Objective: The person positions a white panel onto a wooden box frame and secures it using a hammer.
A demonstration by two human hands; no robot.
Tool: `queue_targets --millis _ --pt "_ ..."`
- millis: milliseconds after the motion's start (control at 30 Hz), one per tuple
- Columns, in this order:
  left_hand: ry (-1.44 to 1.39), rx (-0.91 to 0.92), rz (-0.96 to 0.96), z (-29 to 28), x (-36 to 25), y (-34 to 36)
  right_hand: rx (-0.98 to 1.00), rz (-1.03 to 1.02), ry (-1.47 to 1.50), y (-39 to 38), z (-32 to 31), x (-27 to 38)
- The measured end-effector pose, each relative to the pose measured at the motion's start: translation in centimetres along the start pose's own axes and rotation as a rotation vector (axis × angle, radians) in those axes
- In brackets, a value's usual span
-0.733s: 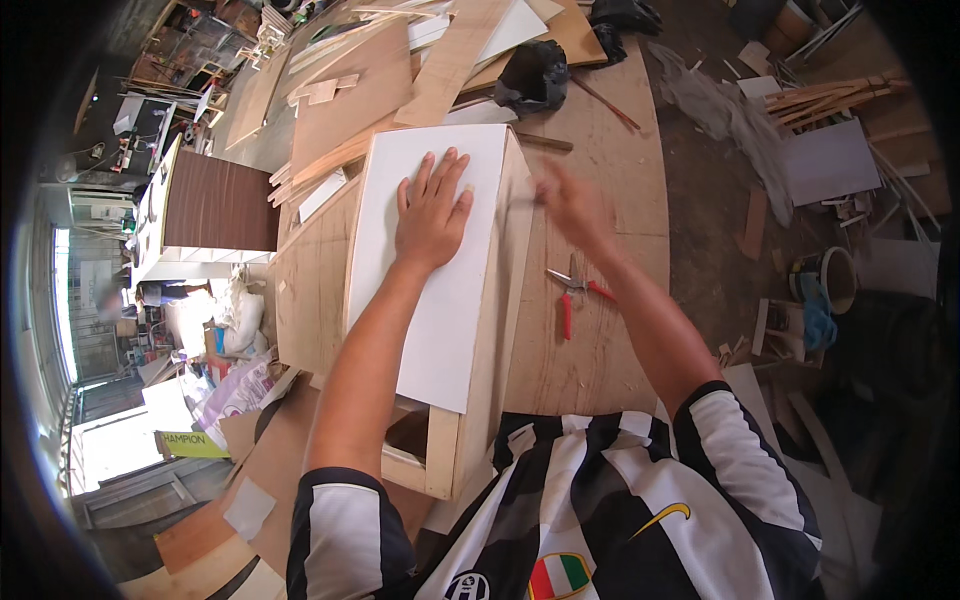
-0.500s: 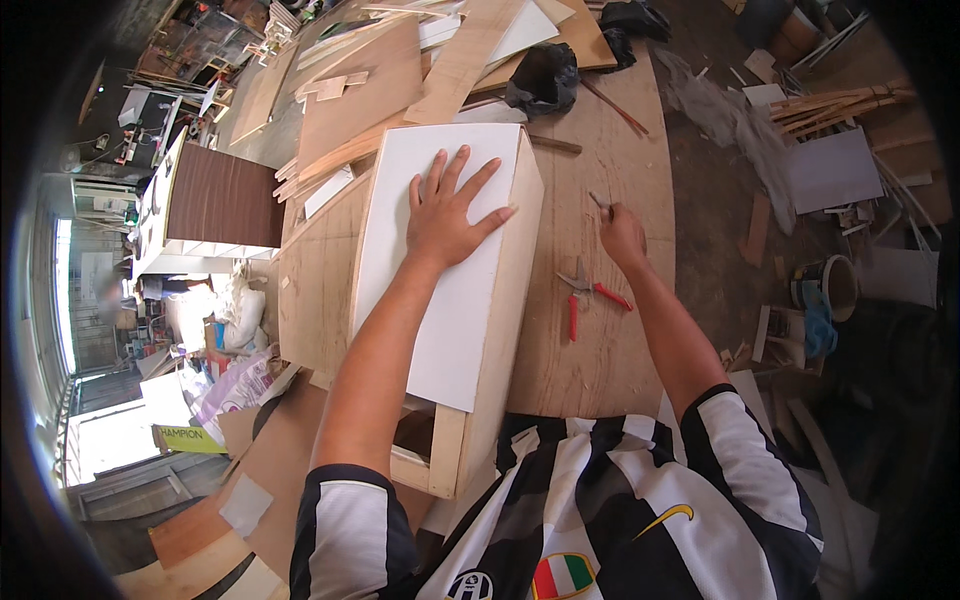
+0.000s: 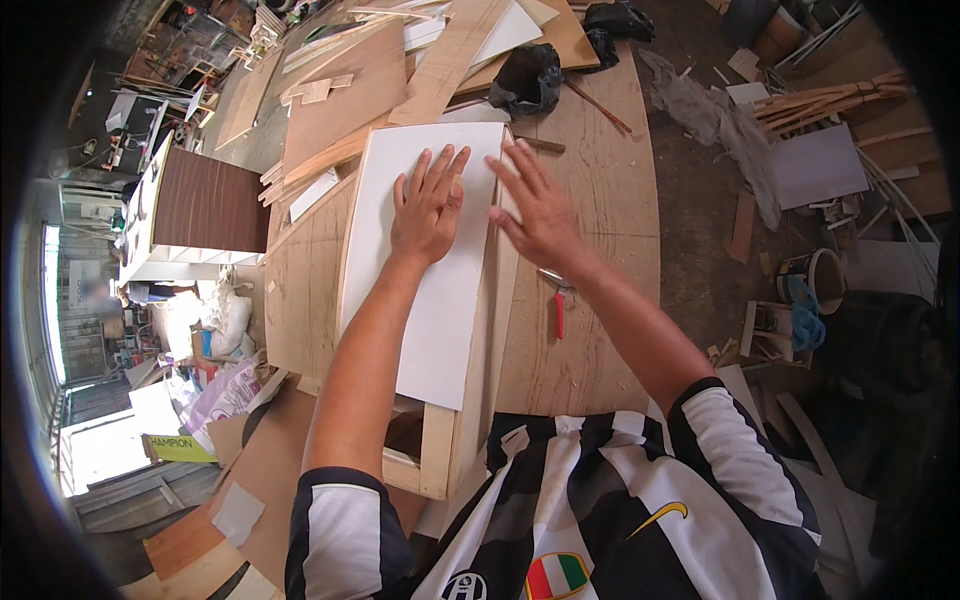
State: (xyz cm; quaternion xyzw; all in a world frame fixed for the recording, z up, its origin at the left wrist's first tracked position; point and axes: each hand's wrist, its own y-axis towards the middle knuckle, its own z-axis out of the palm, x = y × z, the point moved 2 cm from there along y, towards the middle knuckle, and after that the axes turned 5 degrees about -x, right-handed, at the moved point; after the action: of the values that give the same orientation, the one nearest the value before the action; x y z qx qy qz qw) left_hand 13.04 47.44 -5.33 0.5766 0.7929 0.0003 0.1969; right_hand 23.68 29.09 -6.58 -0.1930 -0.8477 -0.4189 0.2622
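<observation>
A white panel (image 3: 436, 330) lies on top of a long wooden box frame (image 3: 436, 450), whose near end shows a dark opening. Flat on the panel's upper part rests my left hand (image 3: 425, 215), its fingers stretched out and its thumb drawn in. My right hand (image 3: 540, 205) is open at the panel's right edge, fingers apart and reaching over the box's side. Whether it touches the wood I cannot tell. Red-handled pliers (image 3: 559, 312) lie on the plywood table (image 3: 600, 365), partly hidden under my right forearm.
Boards and offcuts (image 3: 350, 110) are piled at the table's far end, beside a black plastic bag (image 3: 527, 80). To the left stands a cabinet with a brown panel (image 3: 212, 200). A bucket (image 3: 824, 280) and scrap wood sit on the floor at right.
My right hand has moved left from above the pliers to the panel's right edge and opened; the small thing it held no longer shows. My left thumb has drawn in.
</observation>
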Motion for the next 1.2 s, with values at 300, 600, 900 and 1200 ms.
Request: queue_targets --millis 300,600,900,1200 --pt "-0.172 -0.094 -0.019 -0.4 0.2 -0.3 0.116 -0.52 0.35 -9.8 0.7 6.3" --pt "-0.378 -0.207 0.011 -0.5 1.0 -0.2 0.026 0.588 0.162 -5.0 1.6 6.0" --pt "-0.166 -0.154 0.001 0.3 0.7 -0.4 0.368 -0.362 0.073 -6.1 1.3 1.4" --pt "0.06 -0.081 0.048 0.3 -0.3 -0.1 0.355 0.554 -0.388 -11.9 3.6 -9.8"
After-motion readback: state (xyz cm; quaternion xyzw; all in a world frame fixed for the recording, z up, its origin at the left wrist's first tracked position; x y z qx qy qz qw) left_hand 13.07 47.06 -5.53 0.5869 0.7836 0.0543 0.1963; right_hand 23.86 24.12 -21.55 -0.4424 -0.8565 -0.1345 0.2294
